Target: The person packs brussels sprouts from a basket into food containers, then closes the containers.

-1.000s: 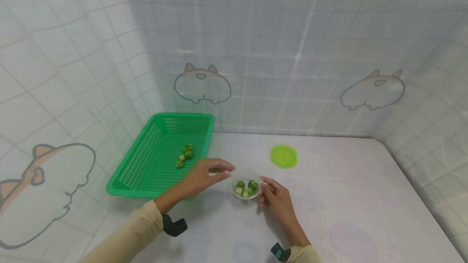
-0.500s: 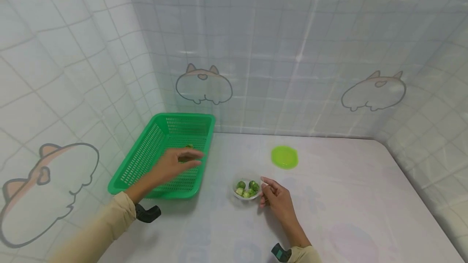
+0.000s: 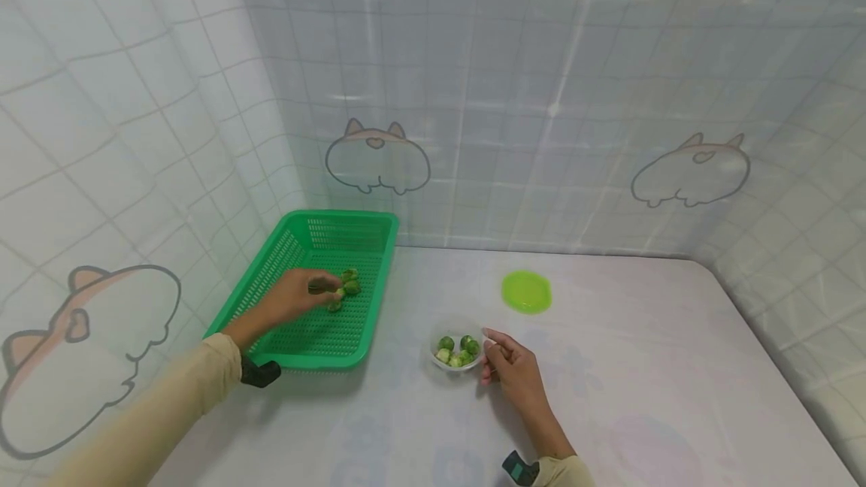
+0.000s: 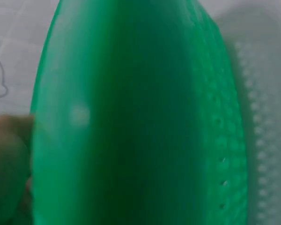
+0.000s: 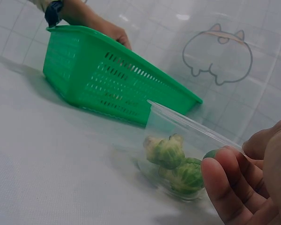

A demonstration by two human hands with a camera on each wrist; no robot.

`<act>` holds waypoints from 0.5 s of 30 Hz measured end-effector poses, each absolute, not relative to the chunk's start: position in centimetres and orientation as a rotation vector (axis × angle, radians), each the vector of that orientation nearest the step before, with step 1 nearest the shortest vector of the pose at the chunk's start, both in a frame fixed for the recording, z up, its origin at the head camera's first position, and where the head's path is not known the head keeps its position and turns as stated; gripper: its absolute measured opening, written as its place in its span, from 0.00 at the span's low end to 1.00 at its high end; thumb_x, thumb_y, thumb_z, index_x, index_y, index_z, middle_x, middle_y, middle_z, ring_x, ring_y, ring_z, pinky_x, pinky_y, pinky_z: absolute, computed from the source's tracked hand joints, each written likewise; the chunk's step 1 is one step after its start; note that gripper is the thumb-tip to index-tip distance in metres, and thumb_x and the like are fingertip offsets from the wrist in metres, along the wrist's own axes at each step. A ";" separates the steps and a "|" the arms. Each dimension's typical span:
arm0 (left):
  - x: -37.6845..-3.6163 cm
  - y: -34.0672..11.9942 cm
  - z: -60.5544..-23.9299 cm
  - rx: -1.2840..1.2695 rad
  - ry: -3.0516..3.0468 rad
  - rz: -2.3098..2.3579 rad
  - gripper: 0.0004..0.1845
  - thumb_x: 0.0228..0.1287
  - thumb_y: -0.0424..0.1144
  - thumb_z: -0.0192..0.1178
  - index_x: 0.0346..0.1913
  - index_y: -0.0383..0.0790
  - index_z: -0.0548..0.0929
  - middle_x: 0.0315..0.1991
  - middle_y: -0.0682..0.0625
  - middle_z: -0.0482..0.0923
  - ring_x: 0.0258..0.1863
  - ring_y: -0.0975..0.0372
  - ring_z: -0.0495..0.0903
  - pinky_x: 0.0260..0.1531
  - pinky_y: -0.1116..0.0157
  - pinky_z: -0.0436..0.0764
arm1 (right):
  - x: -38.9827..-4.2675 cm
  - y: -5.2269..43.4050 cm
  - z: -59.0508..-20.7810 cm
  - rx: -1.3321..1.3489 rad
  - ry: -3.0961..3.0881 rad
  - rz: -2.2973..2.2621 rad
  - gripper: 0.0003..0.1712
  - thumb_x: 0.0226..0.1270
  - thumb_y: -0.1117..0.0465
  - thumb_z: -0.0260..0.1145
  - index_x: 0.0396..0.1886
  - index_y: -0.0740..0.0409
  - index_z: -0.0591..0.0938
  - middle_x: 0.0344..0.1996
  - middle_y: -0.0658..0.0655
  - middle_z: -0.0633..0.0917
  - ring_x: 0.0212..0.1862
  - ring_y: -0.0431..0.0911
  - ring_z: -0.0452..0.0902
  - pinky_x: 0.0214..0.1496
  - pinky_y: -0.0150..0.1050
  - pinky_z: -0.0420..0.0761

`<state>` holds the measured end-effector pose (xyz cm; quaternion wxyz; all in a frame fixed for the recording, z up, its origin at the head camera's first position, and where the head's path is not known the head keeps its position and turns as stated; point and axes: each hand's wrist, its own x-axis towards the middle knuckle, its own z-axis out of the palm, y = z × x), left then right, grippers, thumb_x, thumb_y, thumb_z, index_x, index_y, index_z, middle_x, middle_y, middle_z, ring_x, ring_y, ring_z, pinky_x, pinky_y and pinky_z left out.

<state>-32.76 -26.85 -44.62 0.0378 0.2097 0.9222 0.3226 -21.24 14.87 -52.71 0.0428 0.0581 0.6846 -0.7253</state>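
Observation:
A green slotted basket (image 3: pixel 284 299) stands at the table's left and holds a few brussels sprouts (image 3: pixel 350 282). My left hand (image 3: pixel 294 297) reaches into it, thumb and forefinger closing on one sprout (image 3: pixel 337 292) that lies on the basket floor. The left wrist view shows only the blurred green basket wall (image 4: pixel 140 117). A small clear cup (image 3: pixel 458 361) with several sprouts (image 5: pixel 166 151) sits at mid-table. My right hand (image 3: pixel 509 368) pinches the cup's right rim, fingers (image 5: pixel 227 187) curled against the clear wall (image 5: pixel 192 131).
A round lime-green lid (image 3: pixel 526 291) lies flat behind the cup. Curtains printed with cartoon animals close off the table at the back and both sides. The basket (image 5: pixel 107 77) stands just left of the cup.
My left hand has swung from beside the cup leftward into the basket and come down onto the sprouts. The right hand and the cup have stayed put.

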 end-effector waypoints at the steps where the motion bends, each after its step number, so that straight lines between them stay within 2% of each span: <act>1: -32.9 -27.0 -44.7 0.647 2.836 0.970 0.15 0.67 0.41 0.69 0.53 0.40 0.87 0.50 0.44 0.87 0.51 0.50 0.85 0.50 0.48 0.84 | -21.3 14.9 -52.7 0.179 2.094 -2.218 0.22 0.76 0.61 0.62 0.66 0.61 0.78 0.30 0.62 0.84 0.24 0.45 0.80 0.30 0.40 0.87; 6: -33.4 -27.6 -44.9 0.639 2.849 0.885 0.16 0.65 0.38 0.70 0.53 0.34 0.86 0.48 0.41 0.87 0.49 0.50 0.86 0.49 0.49 0.84 | -21.3 14.8 -52.8 0.179 2.091 -2.224 0.22 0.76 0.61 0.62 0.66 0.62 0.78 0.30 0.63 0.84 0.24 0.45 0.80 0.30 0.41 0.87; 15: -34.6 -28.2 -44.3 0.580 2.878 0.823 0.15 0.65 0.40 0.70 0.51 0.36 0.87 0.47 0.42 0.87 0.48 0.50 0.86 0.48 0.50 0.85 | -21.1 14.9 -52.8 0.173 2.122 -2.196 0.23 0.76 0.59 0.63 0.66 0.62 0.78 0.30 0.61 0.84 0.25 0.44 0.80 0.31 0.40 0.87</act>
